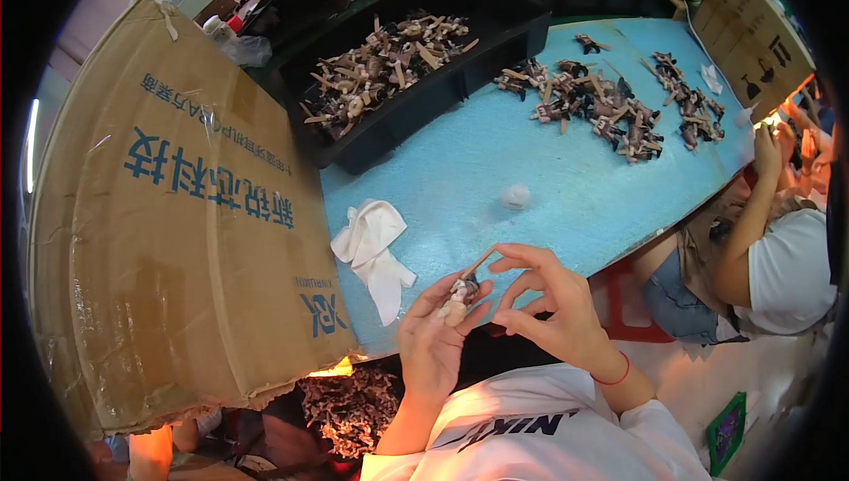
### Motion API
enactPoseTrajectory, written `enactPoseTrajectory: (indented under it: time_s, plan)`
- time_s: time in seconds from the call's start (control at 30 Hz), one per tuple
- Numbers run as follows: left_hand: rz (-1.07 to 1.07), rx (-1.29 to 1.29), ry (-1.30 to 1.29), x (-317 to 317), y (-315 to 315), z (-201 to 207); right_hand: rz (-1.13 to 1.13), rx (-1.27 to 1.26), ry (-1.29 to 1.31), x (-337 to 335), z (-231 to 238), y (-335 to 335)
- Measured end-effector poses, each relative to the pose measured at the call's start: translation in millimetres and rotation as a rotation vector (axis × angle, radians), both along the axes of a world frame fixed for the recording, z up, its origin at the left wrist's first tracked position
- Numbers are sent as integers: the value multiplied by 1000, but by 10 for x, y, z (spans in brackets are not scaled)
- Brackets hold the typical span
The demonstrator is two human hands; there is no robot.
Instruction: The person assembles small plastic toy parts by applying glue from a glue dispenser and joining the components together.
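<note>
Just past the table's near edge, my left hand (431, 339) is closed around a small painted figurine (459, 297), pale at its lower end and dark brown further up. A thin wooden stick (480, 262) juts from the figurine toward the upper right. My right hand (553, 309), a red string on its wrist, is beside it with fingers bent and apart. Its index fingertip is at the end of the stick, and its thumb is near the figurine. Whether the fingertip presses on the stick I cannot tell. A white cloth (371, 247) lies crumpled left of my hands.
Similar figurines on sticks fill a black tray (402, 118) at the back left. More figurines (601, 105) lie heaped on the blue tabletop (442, 189), near a white cotton-like ball (516, 196). A large cardboard sheet (177, 216) stands at left. Another person (778, 260) sits at right.
</note>
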State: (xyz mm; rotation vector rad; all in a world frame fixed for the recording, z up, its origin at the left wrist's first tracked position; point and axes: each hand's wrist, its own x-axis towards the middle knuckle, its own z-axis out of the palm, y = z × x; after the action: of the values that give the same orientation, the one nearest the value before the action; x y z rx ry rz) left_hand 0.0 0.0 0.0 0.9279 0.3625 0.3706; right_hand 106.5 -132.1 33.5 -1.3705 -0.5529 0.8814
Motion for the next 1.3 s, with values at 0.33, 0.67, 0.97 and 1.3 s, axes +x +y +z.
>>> enactPoseTrajectory:
  time_s: [0.33, 0.67, 0.97, 1.3]
  plan:
    - [-133, -780, -336, -7, -174, -45, -279, 23, -952, -92, -157, 82]
    - [-297, -586, -319, 27, -151, -24, -322, 24, -1062, -98, -127, 8]
    - [-304, -384, -219, 4, -123, 22, -337, 33, -1040, -120, -155, -28]
    - [-25, 421, -9, -8, -208, 40, -187, 215, -2, -178, -56, -162]
